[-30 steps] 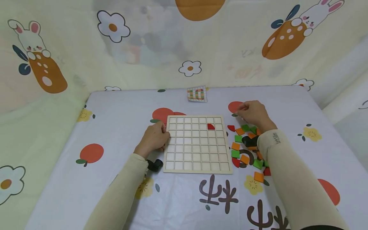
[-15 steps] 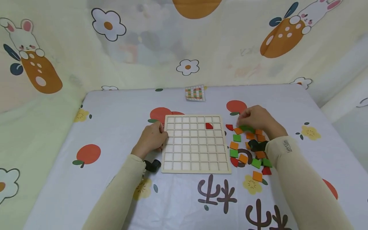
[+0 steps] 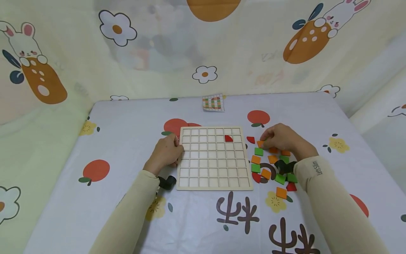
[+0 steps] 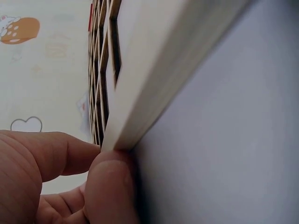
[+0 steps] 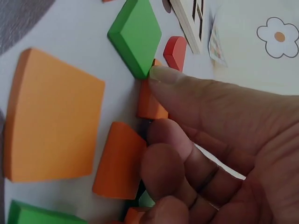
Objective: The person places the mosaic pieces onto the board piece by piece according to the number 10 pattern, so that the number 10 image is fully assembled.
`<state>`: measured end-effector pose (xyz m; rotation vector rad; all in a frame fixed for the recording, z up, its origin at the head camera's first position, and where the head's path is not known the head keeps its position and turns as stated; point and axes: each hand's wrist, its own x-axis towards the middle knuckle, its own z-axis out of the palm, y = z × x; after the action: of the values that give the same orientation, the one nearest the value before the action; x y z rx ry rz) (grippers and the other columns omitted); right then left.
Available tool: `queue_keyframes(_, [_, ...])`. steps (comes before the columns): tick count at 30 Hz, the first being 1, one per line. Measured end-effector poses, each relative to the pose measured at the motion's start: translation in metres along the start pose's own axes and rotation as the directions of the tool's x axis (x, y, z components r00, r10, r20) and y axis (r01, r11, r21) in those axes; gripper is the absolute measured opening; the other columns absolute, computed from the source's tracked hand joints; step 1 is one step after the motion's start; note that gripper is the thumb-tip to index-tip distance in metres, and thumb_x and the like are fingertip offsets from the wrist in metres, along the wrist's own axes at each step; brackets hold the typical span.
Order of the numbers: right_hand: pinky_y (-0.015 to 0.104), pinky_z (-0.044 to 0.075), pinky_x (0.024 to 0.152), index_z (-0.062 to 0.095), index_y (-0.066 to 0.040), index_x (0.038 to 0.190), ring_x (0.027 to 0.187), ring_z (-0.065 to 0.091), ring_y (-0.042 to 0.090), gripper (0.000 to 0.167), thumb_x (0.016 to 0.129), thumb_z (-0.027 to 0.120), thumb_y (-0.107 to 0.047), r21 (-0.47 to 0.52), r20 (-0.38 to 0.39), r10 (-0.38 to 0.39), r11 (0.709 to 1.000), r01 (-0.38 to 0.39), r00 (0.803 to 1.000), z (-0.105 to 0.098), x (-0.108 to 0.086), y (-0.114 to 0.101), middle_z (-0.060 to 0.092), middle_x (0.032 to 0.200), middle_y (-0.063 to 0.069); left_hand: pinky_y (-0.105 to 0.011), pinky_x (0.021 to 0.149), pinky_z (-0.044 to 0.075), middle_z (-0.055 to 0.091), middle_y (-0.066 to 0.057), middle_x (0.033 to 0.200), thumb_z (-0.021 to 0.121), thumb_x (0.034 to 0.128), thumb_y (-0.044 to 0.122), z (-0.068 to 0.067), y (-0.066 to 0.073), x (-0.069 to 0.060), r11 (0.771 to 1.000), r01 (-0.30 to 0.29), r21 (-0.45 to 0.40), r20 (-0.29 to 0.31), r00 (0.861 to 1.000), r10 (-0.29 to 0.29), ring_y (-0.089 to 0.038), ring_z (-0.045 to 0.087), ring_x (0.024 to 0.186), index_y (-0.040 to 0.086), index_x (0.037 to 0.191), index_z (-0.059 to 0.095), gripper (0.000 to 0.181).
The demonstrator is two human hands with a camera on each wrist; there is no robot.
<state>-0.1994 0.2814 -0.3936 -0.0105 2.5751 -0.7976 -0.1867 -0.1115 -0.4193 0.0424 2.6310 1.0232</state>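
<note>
A pale wooden grid board (image 3: 214, 188) lies on the table, with a red quarter-round tile (image 3: 228, 138) in one upper-right cell. My left hand (image 3: 164, 152) pinches the board's left edge; in the left wrist view, thumb and finger meet at its frame (image 4: 140, 98). To the right of the board, my right hand (image 3: 283, 139) is over the loose tiles. Its thumb and curled fingers pinch an orange tile (image 5: 152, 100), which sits among the others; the index fingertip is hidden. Beside the thumb lie a green square tile (image 5: 135, 39) and a red rounded tile (image 5: 175, 52).
Several orange, green and red tiles spread right of the board, among them an orange tile (image 3: 281, 192) nearest the front. A small card with a coloured grid pattern (image 3: 213, 103) lies at the table's back edge. A patterned cloth (image 3: 152, 81) hangs behind.
My right hand has come down from beyond the tiles towards me, onto the orange tile at the pile's upper left. My left hand stays on the board's edge. The head view shifts slightly.
</note>
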Motion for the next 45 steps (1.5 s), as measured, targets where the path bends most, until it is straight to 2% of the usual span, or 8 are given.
queue_keyframes(8, [0.033,0.048,0.067,0.072,-0.003,0.101,0.079,0.055,0.024,0.021,0.092,0.08,-0.021,-0.051,-0.022,-0.003,0.999,0.002,1.0,0.0,-0.003,-0.002,0.066,0.089,0.009,-0.026,0.045,0.05,0.061,-0.008,0.061,0.053,0.0983,0.012,0.001,0.001,0.0,1.0,0.0,0.005,-0.006,1.0,0.0,-0.017,0.06,0.045,0.007,0.097,0.053,0.006])
queue_keyframes(13, [0.033,0.047,0.066,0.072,-0.005,0.097,0.079,0.054,0.024,0.022,0.09,0.082,-0.023,-0.052,-0.04,-0.003,0.999,0.001,0.999,0.002,-0.004,-0.002,0.064,0.086,0.007,-0.025,0.045,0.05,0.061,-0.008,0.061,0.053,0.0982,0.012,0.002,-0.001,0.001,1.0,-0.01,0.003,-0.015,1.0,0.01,-0.017,0.061,0.044,0.007,0.096,0.053,0.005])
queue_keyframes(16, [0.033,0.049,0.067,0.073,-0.004,0.101,0.076,0.057,0.023,0.022,0.092,0.081,-0.022,-0.004,-0.033,-0.001,1.0,0.001,0.999,0.001,-0.005,0.0,0.067,0.084,0.006,-0.026,0.045,0.051,0.062,-0.009,0.062,0.054,0.0986,0.012,0.001,-0.002,0.001,1.0,-0.008,-0.02,-0.009,1.0,0.008,-0.017,0.061,0.045,0.006,0.096,0.053,0.006])
queue_keyframes(21, [0.033,0.056,0.068,0.073,0.002,0.11,0.071,0.062,0.023,0.022,0.095,0.074,-0.014,0.146,0.02,-0.011,0.989,0.008,1.0,0.0,-0.003,0.005,0.071,0.082,0.006,-0.027,0.049,0.056,0.066,-0.011,0.072,0.059,0.1007,0.015,-0.002,-0.005,0.002,0.994,0.036,-0.105,0.024,0.999,-0.033,-0.017,0.064,0.051,0.006,0.099,0.056,0.01])
queue_keyframes(27, [0.031,0.06,0.072,0.069,0.006,0.12,0.077,0.066,0.024,0.029,0.099,0.07,-0.014,0.339,0.021,-0.02,0.941,0.012,1.0,0.0,0.0,0.007,0.073,0.092,0.01,-0.028,0.055,0.06,0.069,-0.011,0.078,0.069,0.0993,0.016,-0.006,-0.008,0.001,0.977,0.083,-0.196,0.067,0.995,-0.071,-0.017,0.067,0.057,0.004,0.101,0.058,0.016])
queue_keyframes(33, [0.029,0.062,0.077,0.067,0.008,0.123,0.08,0.07,0.021,0.032,0.1,0.07,-0.015,0.477,0.032,-0.054,0.878,0.033,0.998,0.006,0.008,-0.009,0.074,0.097,0.008,-0.029,0.057,0.062,0.07,-0.013,0.084,0.076,0.0938,0.012,-0.009,-0.011,0.001,0.954,0.113,-0.278,0.1,0.991,-0.088,-0.015,0.068,0.058,0.002,0.104,0.058,0.022])
queue_keyframes(37, [0.029,0.062,0.078,0.067,0.008,0.121,0.08,0.07,0.021,0.03,0.101,0.069,-0.015,0.522,0.055,-0.084,0.852,0.043,0.995,0.012,0.019,-0.024,0.074,0.094,0.009,-0.029,0.058,0.062,0.069,-0.013,0.087,0.077,0.0918,0.011,-0.011,-0.011,0.0,0.944,0.127,-0.305,0.11,0.989,-0.097,-0.016,0.069,0.06,0.002,0.105,0.059,0.024])
queue_keyframes(45, [0.029,0.061,0.077,0.064,0.009,0.121,0.08,0.069,0.022,0.027,0.102,0.065,-0.011,0.561,0.116,-0.147,0.826,0.057,0.982,0.02,0.039,-0.049,0.072,0.093,0.014,-0.028,0.057,0.061,0.069,-0.012,0.082,0.079,0.0913,0.009,-0.009,-0.012,-0.003,0.932,0.11,-0.345,0.087,0.993,-0.085,-0.015,0.067,0.058,0.0,0.104,0.063,0.022])
